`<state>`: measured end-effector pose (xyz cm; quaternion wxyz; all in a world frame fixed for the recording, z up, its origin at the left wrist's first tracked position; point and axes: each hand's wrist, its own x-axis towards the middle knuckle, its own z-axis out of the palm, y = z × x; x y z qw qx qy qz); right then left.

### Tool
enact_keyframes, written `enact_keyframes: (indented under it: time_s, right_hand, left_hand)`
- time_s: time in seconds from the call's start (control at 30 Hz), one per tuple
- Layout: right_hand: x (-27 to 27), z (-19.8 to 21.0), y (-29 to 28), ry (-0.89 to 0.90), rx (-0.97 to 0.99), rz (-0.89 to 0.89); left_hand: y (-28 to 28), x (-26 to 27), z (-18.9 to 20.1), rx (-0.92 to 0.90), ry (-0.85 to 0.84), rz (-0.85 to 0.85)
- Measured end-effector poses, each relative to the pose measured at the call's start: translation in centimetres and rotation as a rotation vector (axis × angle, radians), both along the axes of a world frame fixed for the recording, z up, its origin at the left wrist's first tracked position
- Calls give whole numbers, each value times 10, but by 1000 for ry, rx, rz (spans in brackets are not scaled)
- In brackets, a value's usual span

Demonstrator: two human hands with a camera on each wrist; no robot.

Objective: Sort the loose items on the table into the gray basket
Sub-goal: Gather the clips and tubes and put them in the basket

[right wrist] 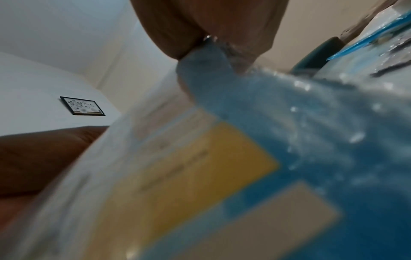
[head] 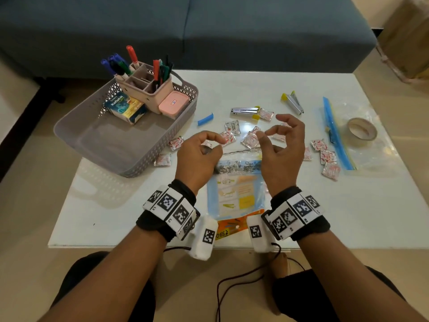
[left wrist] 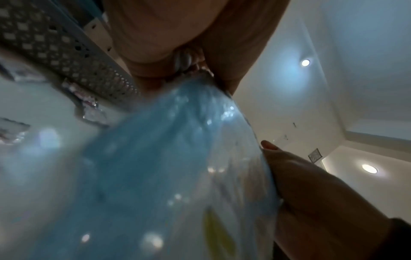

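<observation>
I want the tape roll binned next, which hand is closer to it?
Right. The right hand pinches the printed bag's top corner mid-table, with the tape roll off to its right. The left hand pinches the other corner, farther away, near the basket.

The basket (head: 92, 135) sat at the table's (head: 139, 228) far-left corner, an organizer (head: 148, 89) at its back. Sachets (head: 232, 127) lay mid-table, two staplers (head: 246, 110) behind them. The tape roll (head: 362, 132) rested near the right edge, a printed bag (head: 236, 194) by the near edge.
</observation>
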<state>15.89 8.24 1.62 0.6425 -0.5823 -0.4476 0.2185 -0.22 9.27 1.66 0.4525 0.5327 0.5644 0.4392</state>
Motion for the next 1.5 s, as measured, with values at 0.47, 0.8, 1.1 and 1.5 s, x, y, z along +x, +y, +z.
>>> enact_keyframes:
  time_s: [0.47,0.8,1.1,1.5]
  right_hand:
    - [8,-1,-2,-283,100,-5]
    - [0,0,-3,-280,-3,112]
    - [7,1,-5,-535,31,-13]
    - [-28,27,-33,194,-321,467]
  left_hand:
    - [-12,-19,19,-226,14,-420]
    - [-24,-10,14,-110,336,-680]
    - [-15,-17,14,-47,322,-404]
    - [-18,-26,21,199,83,-211]
